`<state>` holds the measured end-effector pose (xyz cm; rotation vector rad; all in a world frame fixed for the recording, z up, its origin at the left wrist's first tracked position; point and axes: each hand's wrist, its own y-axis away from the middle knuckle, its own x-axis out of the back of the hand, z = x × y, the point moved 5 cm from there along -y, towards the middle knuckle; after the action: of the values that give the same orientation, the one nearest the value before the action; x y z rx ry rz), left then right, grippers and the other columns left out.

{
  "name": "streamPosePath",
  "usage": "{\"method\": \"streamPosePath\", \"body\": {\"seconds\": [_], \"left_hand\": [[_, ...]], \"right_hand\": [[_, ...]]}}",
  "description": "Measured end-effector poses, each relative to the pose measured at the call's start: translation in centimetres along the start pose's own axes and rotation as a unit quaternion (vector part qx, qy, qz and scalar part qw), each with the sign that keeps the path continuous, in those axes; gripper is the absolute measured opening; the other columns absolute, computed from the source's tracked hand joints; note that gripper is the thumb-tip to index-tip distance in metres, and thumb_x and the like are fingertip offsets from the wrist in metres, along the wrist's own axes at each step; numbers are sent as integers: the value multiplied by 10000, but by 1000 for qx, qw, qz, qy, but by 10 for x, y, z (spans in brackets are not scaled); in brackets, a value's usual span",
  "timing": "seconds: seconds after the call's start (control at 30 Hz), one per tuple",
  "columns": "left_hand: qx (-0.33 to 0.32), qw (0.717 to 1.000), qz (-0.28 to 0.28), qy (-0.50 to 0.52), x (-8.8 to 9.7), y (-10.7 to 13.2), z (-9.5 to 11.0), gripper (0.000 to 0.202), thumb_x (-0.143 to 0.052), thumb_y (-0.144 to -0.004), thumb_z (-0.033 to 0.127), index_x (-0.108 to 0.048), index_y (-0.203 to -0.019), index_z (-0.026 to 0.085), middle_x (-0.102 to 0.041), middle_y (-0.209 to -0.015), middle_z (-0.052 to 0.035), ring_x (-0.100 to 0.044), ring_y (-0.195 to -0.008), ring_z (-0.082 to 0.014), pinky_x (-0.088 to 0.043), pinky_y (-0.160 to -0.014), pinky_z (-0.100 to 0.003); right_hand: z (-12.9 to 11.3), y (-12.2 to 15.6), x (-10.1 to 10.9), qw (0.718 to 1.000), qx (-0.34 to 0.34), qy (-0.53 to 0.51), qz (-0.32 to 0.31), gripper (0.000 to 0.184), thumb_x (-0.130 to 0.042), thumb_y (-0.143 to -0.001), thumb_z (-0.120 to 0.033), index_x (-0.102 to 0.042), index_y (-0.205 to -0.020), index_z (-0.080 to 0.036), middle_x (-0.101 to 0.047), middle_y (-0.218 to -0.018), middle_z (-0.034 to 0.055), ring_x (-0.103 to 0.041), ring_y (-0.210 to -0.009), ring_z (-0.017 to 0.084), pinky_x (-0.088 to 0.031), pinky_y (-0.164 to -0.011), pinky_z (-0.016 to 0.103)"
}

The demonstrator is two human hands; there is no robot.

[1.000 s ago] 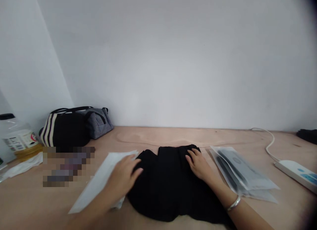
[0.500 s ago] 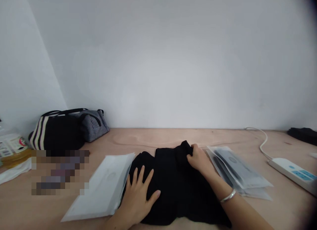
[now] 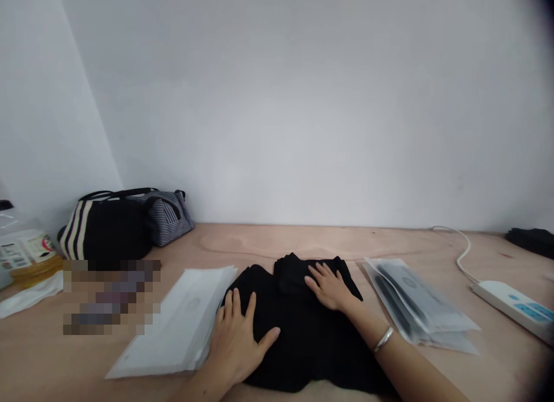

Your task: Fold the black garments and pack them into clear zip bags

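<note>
A black garment lies folded on the wooden table in front of me. My left hand rests flat on its left part, fingers spread and open. My right hand lies flat on the garment's far folded part, fingers stretched out; a silver bangle circles that wrist. A stack of white plastic packaging bags lies just left of the garment, touching my left hand's side.
Packed clear bags with dark contents lie to the right. A white power strip with cable sits at far right, a dark cloth behind it. A striped bag and an oil bottle stand at left by the wall.
My right hand, which was gripping the garment's far edge, has folded it over and now presses flat on it. My left hand stays flat on the garment.
</note>
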<state>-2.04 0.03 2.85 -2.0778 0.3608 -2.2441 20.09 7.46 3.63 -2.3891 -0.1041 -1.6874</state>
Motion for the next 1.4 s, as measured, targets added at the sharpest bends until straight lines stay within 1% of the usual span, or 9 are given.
{"method": "streamPosePath", "body": {"seconds": [0.23,0.43,0.6,0.77,0.93,1.07,1.2,1.3,1.4], "left_hand": [[-10,999,-38,24,10,-4,5,807,-315,-745,679,-289,-1333,127,-256,-1363,-240,-209,-1245,-390,-261,-943,-488],[-291,955,15,45,25,-20,83,435,-359,-848,487,-363,-1267,368,-210,-1422,-39,-90,-1299,-276,-111,-1008,-517],[-250,968,9,12,5,-51,117,543,-301,-847,530,-383,-1284,217,-308,-1377,-99,-152,-1285,-298,-45,-999,-566],[-129,989,48,-44,19,-50,79,581,-263,-862,398,-325,-1302,25,-380,-1323,-162,-255,-1255,-264,-125,-1031,-425],[-1,987,19,-159,49,-25,15,575,-232,-846,432,-623,-994,38,-641,-923,-184,-465,-1070,-341,-71,-1020,-464],[-29,990,81,-114,63,-31,22,438,-264,-846,323,-598,-999,84,-560,-1105,-179,-367,-1164,-341,-29,-1021,-476],[-102,994,27,0,36,-60,47,511,-239,-875,401,-302,-1321,159,-204,-1419,-94,-88,-1300,-278,-20,-1032,-460],[-41,995,-95,16,1,-72,39,689,-205,-828,578,-240,-1351,131,-174,-1415,-145,-80,-1283,-357,-83,-990,-548],[-11,991,-132,20,-11,-74,27,820,-175,-776,673,-286,-1330,79,-212,-1383,-209,-161,-1249,-412,-181,-950,-566]], "right_hand": [[31,3,-3,998,32,-7,-44,566,-131,-886,-459,-324,-1321,-151,-323,-1371,67,-212,-1279,178,-173,-1033,360],[36,9,-5,997,60,16,-36,485,-243,-867,-281,-349,-1305,-99,-337,-1357,109,-254,-1262,209,-185,-1028,395],[37,11,-10,996,74,30,-31,474,-248,-868,-282,-352,-1304,-128,-330,-1364,90,-252,-1264,188,-191,-1027,386],[38,11,-9,996,80,42,-26,470,-235,-879,-301,-358,-1302,-136,-340,-1359,87,-257,-1262,185,-195,-1024,386],[36,12,-9,995,80,56,-28,476,-228,-884,-306,-359,-1298,-113,-345,-1355,93,-263,-1258,190,-201,-1024,389],[34,12,-8,995,80,63,-23,476,-225,-885,-300,-348,-1303,-108,-343,-1357,92,-260,-1259,188,-197,-1025,388],[34,13,-8,994,83,73,-22,466,-228,-887,-292,-354,-1300,-117,-348,-1355,88,-266,-1256,181,-209,-1021,377],[33,14,-9,993,82,84,-18,459,-238,-887,-291,-361,-1297,-123,-358,-1350,90,-279,-1249,183,-220,-1014,371],[33,11,-5,992,75,100,-8,461,-254,-888,-299,-389,-1278,-94,-391,-1322,122,-316,-1227,200,-251,-995,350]]}}
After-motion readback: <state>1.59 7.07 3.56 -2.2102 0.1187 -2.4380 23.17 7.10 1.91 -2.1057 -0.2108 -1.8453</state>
